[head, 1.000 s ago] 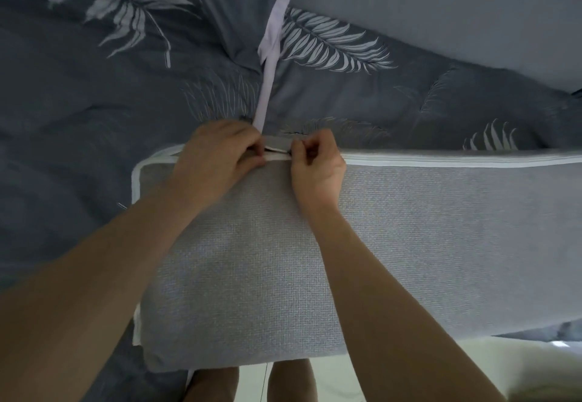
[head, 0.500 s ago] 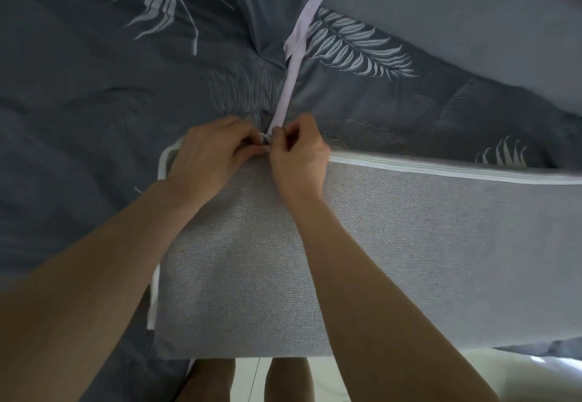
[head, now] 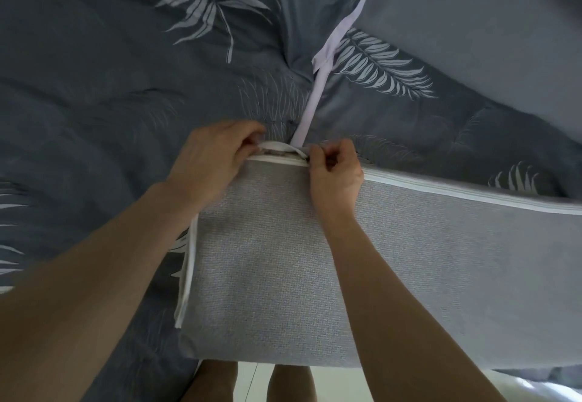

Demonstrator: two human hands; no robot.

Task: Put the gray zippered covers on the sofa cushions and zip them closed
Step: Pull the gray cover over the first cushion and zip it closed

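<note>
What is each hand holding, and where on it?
The left hand grips the open top edge of the gray cover; right hand pinches its zipper seam there.

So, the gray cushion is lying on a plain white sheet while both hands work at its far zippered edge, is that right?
Not quite: the head view shows the gray cushion lying on dark gray bedding printed with pale leaves, not a plain white sheet. The left hand and right hand do both work at its far zippered edge.

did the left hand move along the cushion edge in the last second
Yes. The left hand slid leftward, from beside the lilac strip to the left corner of the cushion cover.
</note>
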